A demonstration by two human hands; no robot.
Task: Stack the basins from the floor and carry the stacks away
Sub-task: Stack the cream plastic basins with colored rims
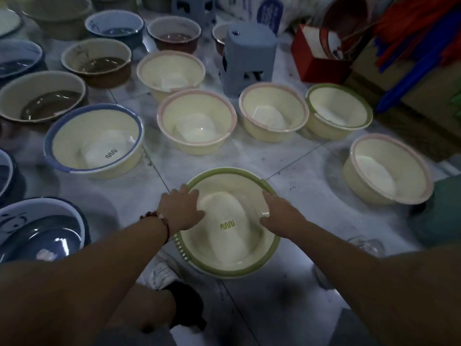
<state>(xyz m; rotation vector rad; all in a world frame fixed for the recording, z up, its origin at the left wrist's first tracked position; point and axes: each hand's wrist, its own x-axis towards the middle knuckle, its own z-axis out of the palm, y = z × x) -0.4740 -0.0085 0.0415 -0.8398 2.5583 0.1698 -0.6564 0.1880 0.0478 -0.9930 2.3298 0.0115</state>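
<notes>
Green-rimmed cream basin [228, 236] sits nearest the person, above the tiled floor [287, 156], between both forearms. Left hand [180, 209] holds its left rim, fingers over the outer edge and thumb inside the bowl. Right hand [280, 216] holds the right rim the same way, thumb inside. A beaded bracelet [159, 218] circles the left wrist. The basin holds nothing; a green wavy mark shows on its base. Whether it rests on the floor or is lifted cannot be told.

Other basins stand separately on the floor, none nested:
- blue-rimmed cream basin [94, 141], to the left, empty, with a dark wavy mark inside;
- pink-rimmed cream basin [197, 121], beyond the held one, empty;
- a second pink-rimmed basin [171, 71] behind it, the two rims touching or overlapping;
- a third pink-rimmed basin [273, 111] and a second green-rimmed basin [338, 109], side by side, rims just touching;
- a fourth pink-rimmed basin [388, 168], at right.

Brown-bottomed basins [42, 98] and blue patterned ones occupy the left edge. A grey plastic stool [248, 58] stands behind the cream row.
</notes>
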